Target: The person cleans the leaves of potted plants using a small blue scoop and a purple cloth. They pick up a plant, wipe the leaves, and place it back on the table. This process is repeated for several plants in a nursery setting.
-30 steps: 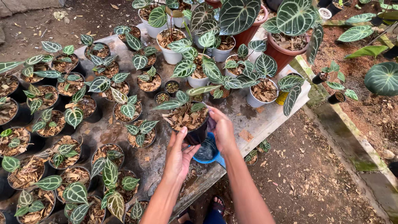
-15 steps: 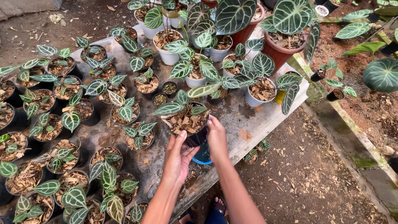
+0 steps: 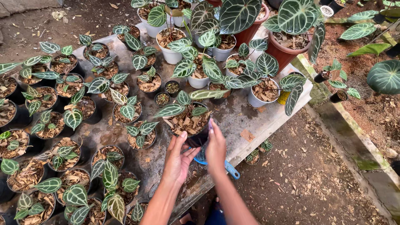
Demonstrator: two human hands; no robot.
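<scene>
Both hands cup the black round plastic pot (image 3: 189,125) of veined green leaves and bark chips: left hand (image 3: 178,157) spread against its near side, right hand (image 3: 215,146) pressed on its right wall. Blue plastic scoop (image 3: 227,166) lies just below the pot on the grey worktop (image 3: 246,121).

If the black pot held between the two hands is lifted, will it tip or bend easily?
The black pot probably flexes a little: it looks like thin plastic, and the left hand and right hand grip it from both sides. It may feel fairly light, since dry leaf litter fills the top. Its long leaves spread sideways, so it could lean if held by one hand.
</scene>
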